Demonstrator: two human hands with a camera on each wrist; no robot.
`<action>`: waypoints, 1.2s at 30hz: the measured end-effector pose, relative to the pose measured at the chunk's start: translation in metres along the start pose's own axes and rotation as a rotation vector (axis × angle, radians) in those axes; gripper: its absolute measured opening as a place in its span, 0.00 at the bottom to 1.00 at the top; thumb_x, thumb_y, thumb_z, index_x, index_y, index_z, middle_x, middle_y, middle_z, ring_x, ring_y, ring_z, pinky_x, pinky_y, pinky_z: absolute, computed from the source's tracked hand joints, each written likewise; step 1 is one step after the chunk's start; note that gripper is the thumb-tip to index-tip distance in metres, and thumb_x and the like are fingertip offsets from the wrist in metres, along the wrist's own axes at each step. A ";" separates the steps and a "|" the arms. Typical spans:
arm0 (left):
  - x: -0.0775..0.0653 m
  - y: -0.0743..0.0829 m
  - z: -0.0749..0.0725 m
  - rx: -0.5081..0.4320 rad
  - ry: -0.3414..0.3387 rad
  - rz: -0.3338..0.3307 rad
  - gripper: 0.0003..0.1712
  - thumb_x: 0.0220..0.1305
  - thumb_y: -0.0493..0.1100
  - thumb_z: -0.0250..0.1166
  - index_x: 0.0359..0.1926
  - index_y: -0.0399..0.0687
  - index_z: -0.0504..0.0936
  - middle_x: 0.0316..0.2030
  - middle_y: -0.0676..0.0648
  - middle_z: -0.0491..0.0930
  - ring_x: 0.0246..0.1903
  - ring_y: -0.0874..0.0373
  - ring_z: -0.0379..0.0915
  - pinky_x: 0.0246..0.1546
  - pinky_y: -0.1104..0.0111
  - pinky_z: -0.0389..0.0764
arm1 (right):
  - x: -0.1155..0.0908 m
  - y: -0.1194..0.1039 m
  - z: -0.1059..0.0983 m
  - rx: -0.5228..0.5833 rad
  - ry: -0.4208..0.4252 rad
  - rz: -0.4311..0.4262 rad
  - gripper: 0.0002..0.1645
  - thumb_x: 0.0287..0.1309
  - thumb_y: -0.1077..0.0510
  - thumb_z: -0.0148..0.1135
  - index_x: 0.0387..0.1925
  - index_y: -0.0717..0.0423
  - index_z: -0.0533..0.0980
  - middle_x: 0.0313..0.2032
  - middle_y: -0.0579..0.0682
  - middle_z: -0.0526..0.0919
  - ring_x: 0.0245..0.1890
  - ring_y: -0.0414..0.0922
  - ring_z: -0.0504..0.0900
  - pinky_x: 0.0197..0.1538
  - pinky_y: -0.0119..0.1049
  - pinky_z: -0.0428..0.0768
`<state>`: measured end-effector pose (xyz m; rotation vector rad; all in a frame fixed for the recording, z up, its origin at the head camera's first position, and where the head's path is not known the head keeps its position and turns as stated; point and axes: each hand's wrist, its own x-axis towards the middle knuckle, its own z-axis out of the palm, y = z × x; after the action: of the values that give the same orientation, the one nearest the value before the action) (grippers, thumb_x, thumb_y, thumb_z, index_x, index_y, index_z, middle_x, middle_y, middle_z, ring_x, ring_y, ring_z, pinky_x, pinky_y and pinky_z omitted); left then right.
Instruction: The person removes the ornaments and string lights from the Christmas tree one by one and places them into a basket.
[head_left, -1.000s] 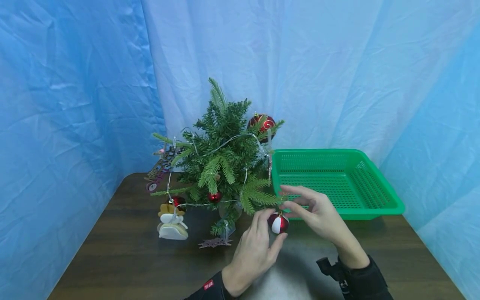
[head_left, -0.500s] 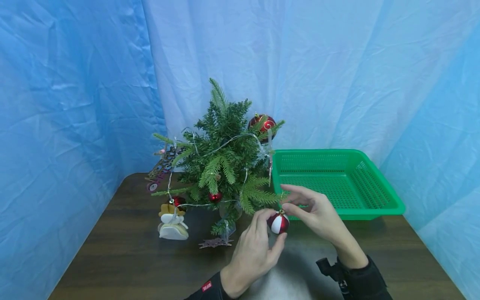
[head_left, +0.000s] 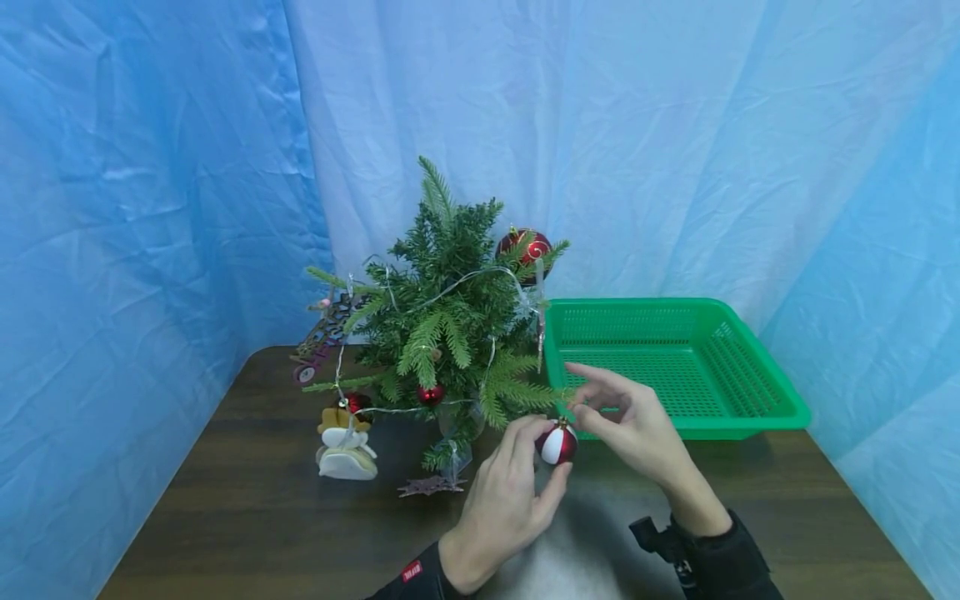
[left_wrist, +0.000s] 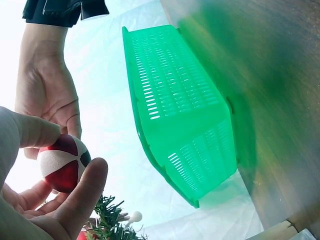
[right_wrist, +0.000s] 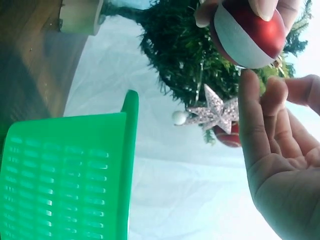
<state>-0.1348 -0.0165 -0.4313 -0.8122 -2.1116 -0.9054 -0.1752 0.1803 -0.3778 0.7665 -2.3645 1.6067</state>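
My left hand (head_left: 504, 492) holds a red-and-white striped Christmas bauble (head_left: 557, 445) between thumb and fingers, its gold cap facing up. The bauble hangs just below the tip of a low right branch (head_left: 525, 392) of the small Christmas tree (head_left: 450, 292). Above the cap, my right hand (head_left: 633, 425) pinches the bauble's hanging loop right at that branch tip, its index finger stretched out. The thin loop is mostly hidden by the fingertips. In the left wrist view, thumb and fingers press the bauble (left_wrist: 64, 162) from opposite sides.
A green perforated basket (head_left: 772, 400) stands right of the tree, behind the right hand. On the tree hang a large red bauble (head_left: 525, 254), a small red bauble (head_left: 430, 394), a cream figure (head_left: 347, 458) and a glittery star (right_wrist: 216, 111). Silvery string lights (head_left: 480, 272) wrap the branches.
The bauble stays in my left hand, tilting slightly, with its cap shifting a little left. My right fingertips move slightly away from the cap, and the index finger lifts.
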 end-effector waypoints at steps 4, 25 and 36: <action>0.000 0.000 0.000 0.001 -0.001 0.007 0.28 0.60 0.41 0.72 0.58 0.39 0.73 0.53 0.44 0.76 0.45 0.58 0.82 0.43 0.69 0.84 | 0.000 -0.001 0.001 0.002 0.008 0.028 0.29 0.62 0.70 0.63 0.64 0.52 0.77 0.35 0.49 0.86 0.30 0.46 0.87 0.33 0.40 0.85; 0.013 0.004 -0.005 0.056 0.043 0.035 0.30 0.62 0.43 0.72 0.63 0.42 0.76 0.57 0.43 0.78 0.49 0.54 0.83 0.44 0.66 0.85 | 0.002 0.003 0.001 0.054 0.092 -0.045 0.17 0.68 0.67 0.61 0.57 0.59 0.81 0.49 0.56 0.85 0.43 0.46 0.85 0.46 0.36 0.85; 0.022 0.013 -0.006 0.062 0.042 0.023 0.28 0.61 0.44 0.74 0.61 0.41 0.78 0.55 0.43 0.80 0.45 0.55 0.85 0.41 0.68 0.85 | 0.001 0.001 0.000 0.092 0.177 -0.034 0.17 0.68 0.68 0.61 0.57 0.61 0.80 0.39 0.57 0.84 0.33 0.50 0.83 0.41 0.39 0.86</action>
<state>-0.1353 -0.0079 -0.4066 -0.7779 -2.0790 -0.8341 -0.1771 0.1802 -0.3782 0.6484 -2.1574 1.7041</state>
